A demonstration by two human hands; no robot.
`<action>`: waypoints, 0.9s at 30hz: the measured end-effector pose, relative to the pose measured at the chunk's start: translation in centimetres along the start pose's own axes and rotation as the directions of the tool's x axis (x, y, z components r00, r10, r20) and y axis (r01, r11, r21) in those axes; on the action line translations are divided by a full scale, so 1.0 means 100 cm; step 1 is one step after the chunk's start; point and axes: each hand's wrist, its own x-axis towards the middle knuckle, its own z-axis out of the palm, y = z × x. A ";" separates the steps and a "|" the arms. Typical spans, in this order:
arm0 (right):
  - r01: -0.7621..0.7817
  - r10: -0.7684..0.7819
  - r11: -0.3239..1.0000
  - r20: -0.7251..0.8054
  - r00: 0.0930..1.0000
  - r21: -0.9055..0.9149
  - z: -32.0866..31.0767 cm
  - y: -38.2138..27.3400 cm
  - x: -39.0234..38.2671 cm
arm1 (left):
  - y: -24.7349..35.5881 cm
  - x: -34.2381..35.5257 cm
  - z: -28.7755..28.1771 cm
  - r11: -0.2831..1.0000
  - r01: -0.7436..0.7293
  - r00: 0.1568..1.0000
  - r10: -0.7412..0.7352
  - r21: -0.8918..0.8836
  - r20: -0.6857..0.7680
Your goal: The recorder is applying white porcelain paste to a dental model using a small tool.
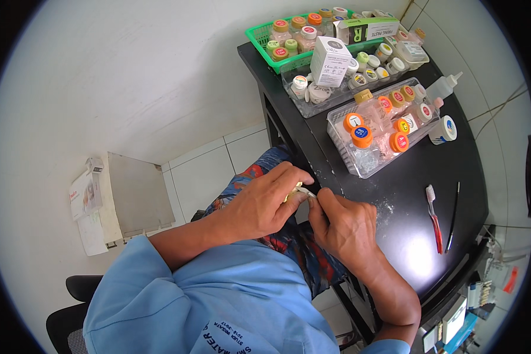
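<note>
My left hand (264, 197) is closed, its thumb and fingers pinching a small pale-yellow piece (293, 190). Against it, the thumb and fingertips of my right hand (346, 227) close on a slim whitish piece (307, 192). Both hands meet above my lap, just off the black table's edge. Fingers cover most of the two small pieces, so their kind does not show. To the right on the table lie a toothbrush (433, 219) with a red handle and a thin dark brush-like stick (453, 218).
On the black table (360, 203), a clear basket (366, 171) holds jars with orange and gold lids. Behind it are a clear tray (304, 109) of small jars, a white box (330, 62) and a green basket (256, 41). A white tub (443, 130) stands beside a squeeze bottle (442, 87).
</note>
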 end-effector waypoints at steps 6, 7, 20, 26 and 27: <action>0.004 -0.004 1.000 0.018 1.000 0.008 -0.001 -0.001 0.000 | 0.003 0.002 -0.001 0.999 -0.002 0.997 -0.001 -0.049 -0.072; -0.001 0.001 1.000 0.013 1.000 0.008 -0.001 -0.001 0.000 | 0.001 0.002 0.000 0.999 0.003 0.998 -0.005 -0.040 -0.058; -0.005 0.005 1.000 0.014 1.000 0.004 0.000 0.000 0.000 | -0.004 0.000 0.002 0.999 -0.035 0.999 0.035 -0.002 -0.038; -0.005 0.005 1.000 0.021 1.000 0.021 -0.001 0.000 0.001 | 0.001 0.003 0.001 0.999 -0.018 0.996 0.013 -0.050 -0.087; -0.007 0.007 1.000 0.015 1.000 0.023 -0.001 0.000 0.000 | 0.000 0.002 0.001 0.999 -0.017 0.996 0.013 -0.049 -0.087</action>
